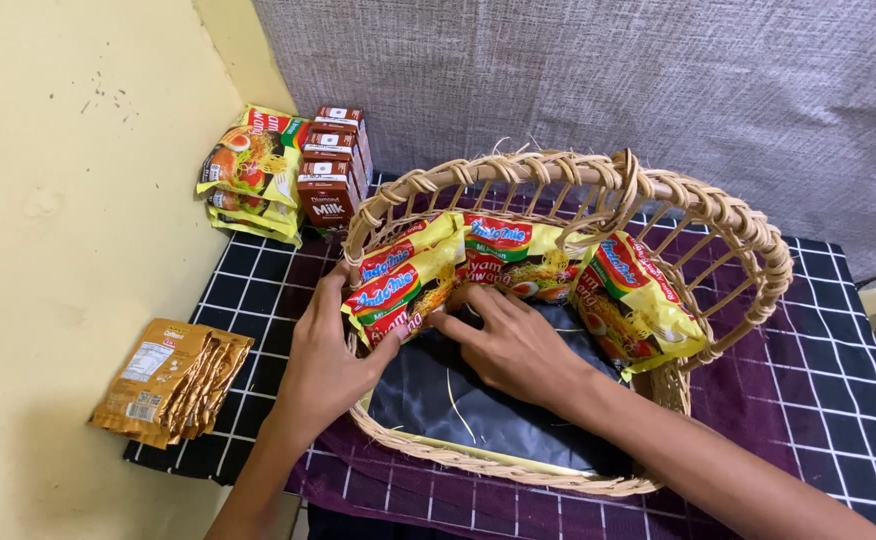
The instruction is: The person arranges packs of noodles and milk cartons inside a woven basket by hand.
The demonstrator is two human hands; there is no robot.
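Note:
A woven wicker basket (728, 215) with a handle stands on a checked cloth, lined with dark fabric (478, 410). Several yellow noodle packets stand inside along its back wall. My left hand (326, 358) grips the leftmost noodle packets (398, 285) at the basket's left rim, thumb inside, fingers outside. My right hand (518, 345) lies flat inside the basket, fingertips touching the bottom edge of the middle noodle packet (508, 255). Another noodle packet (630, 300) leans at the right side.
More noodle packets (250, 170) and small brown milk cartons (333, 165) are stacked at the back left against the yellow wall. A stack of golden-brown sachets (173, 380) lies at the left. A grey textured wall stands behind. The black-and-white checked cloth (828, 390) covers the table.

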